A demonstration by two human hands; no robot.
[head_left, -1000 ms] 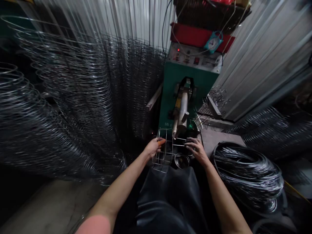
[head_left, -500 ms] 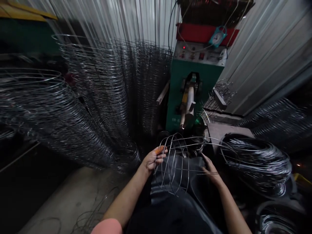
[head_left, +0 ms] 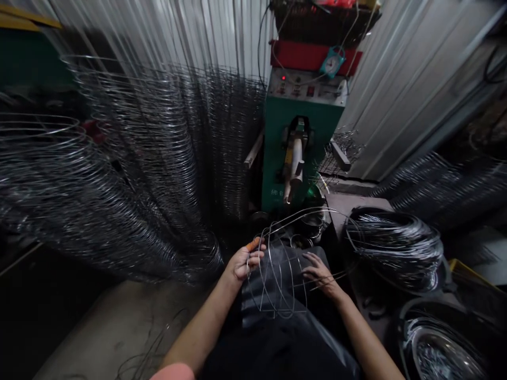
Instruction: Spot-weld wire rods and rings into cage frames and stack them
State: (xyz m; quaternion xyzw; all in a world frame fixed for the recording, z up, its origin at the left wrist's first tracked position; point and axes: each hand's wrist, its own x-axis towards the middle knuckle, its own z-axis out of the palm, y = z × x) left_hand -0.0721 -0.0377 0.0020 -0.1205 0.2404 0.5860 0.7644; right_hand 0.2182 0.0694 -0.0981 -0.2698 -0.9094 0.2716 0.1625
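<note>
- Left hand [head_left: 242, 262] grips the rim of a thin silver wire-loop frame [head_left: 282, 274] over the lap;
- Right hand [head_left: 320, 274] rests spread on its wires, fingers unclosed;
- Green welding machine [head_left: 295, 153] stands just behind.

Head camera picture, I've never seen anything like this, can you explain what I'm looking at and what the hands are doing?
The camera sits on a person's head and looks forward and down, so the two bare arms reaching in from the bottom are that person's own. The left hand grips a wire frame, a cage of thin curved wires, at its left edge. The right hand rests open against the frame's right side. The frame lies over a dark apron on the lap. Straight ahead stands a green machine with a control panel and an arm pointing down; it looks like a welder, though I cannot be sure. To the left are tall stacks of wire rings. To the right lies a wire coil.
</note>
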